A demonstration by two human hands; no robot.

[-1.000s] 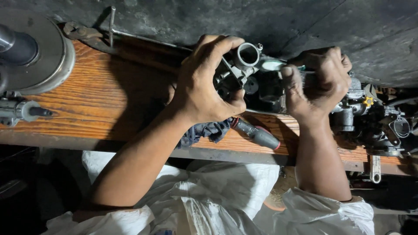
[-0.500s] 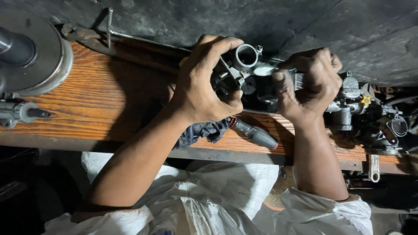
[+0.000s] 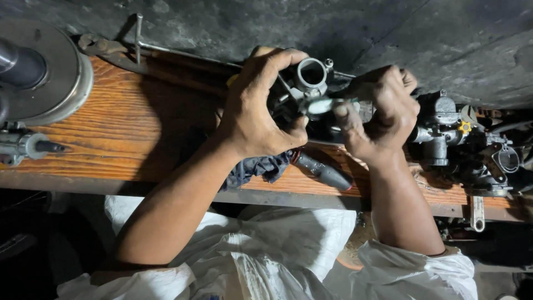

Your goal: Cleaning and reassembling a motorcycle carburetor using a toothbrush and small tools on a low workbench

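My left hand grips a grey metal carburetor above a wooden bench, its round bore facing up. My right hand is closed on a small pale part pressed against the carburetor's side; what the fingers hold beyond that is hidden. A dark cloth lies under the left hand. A dark-handled tool rests on the bench between both wrists.
Several more carburetor bodies are piled at the bench's right end. A large round metal disc and a small shaft sit at the left. A metal rod lies along the back edge, by the grey wall. White sacking is below.
My right hand has shifted left and closer to the carburetor, bringing the small pale part against it. My left hand has kept its grip.
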